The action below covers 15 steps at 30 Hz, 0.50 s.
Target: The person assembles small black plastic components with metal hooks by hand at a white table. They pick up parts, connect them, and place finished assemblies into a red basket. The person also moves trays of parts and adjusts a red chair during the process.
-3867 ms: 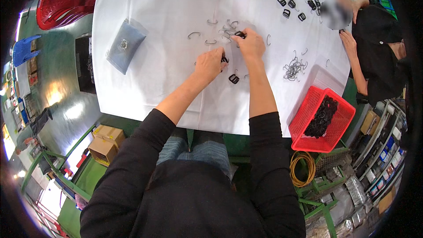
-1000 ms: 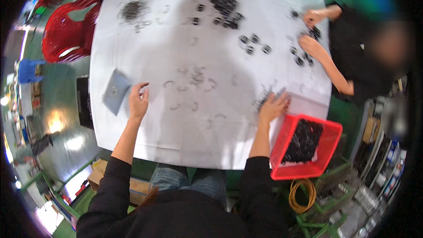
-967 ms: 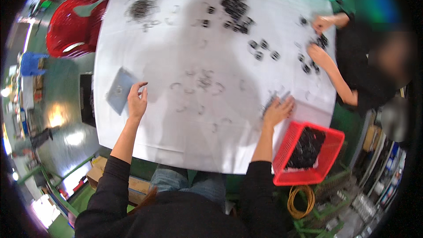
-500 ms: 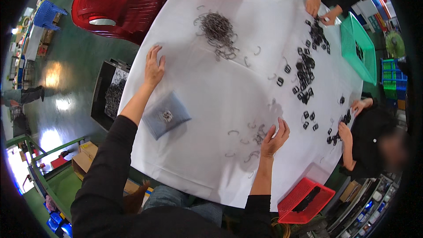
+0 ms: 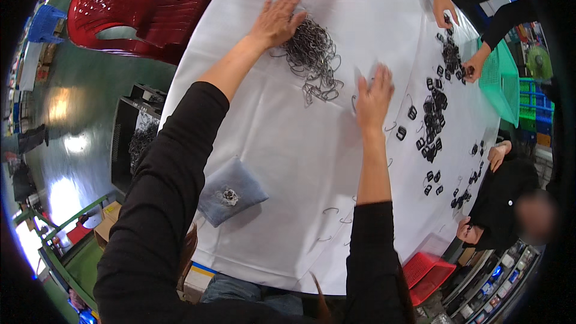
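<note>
Both arms have stretched out across the white-covered counter (image 5: 288, 162) since a moment ago: the left hand (image 5: 277, 21) now lies flat, fingers spread, on the far edge of the tangled pile of dark wire hooks (image 5: 312, 54), so the heap is within grasp. The right hand (image 5: 375, 93), open and empty, rests beside its near fringe (loose, thin, curved pieces).

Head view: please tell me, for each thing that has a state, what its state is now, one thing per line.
left hand: open, flat, resting on the far edge of the wire pile
right hand: open, fingers spread, palm down on the sheet beside the pile
pile of dark wire hooks: heaped, tangled
grey pouch: lying flat, apart from both hands
black buckles: scattered loose
red basket: mostly hidden under the table edge
</note>
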Motion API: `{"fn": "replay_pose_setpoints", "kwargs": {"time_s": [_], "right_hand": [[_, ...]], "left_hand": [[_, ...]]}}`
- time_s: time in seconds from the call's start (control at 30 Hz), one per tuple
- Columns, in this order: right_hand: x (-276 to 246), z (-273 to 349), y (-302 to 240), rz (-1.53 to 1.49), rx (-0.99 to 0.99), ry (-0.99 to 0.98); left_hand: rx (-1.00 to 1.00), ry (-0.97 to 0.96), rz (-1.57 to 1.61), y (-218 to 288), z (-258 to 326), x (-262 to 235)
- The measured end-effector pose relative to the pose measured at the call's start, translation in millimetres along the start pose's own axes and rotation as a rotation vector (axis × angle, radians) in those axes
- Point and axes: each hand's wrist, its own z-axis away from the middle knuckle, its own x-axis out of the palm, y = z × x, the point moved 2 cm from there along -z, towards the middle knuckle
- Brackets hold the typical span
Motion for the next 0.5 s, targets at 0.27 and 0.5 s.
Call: {"fn": "replay_pose_setpoints", "kwargs": {"time_s": [0.27, 0.5], "right_hand": [[18, 12, -26, -0.136, -0.343, -0.065], [-78, 192, -23, -0.272, -0.268, -0.356]], "left_hand": [[0.278, -0.182, 0.418, 98, 71, 12], [0.25, -0.593, 0.533, 189, 240, -44]]}}
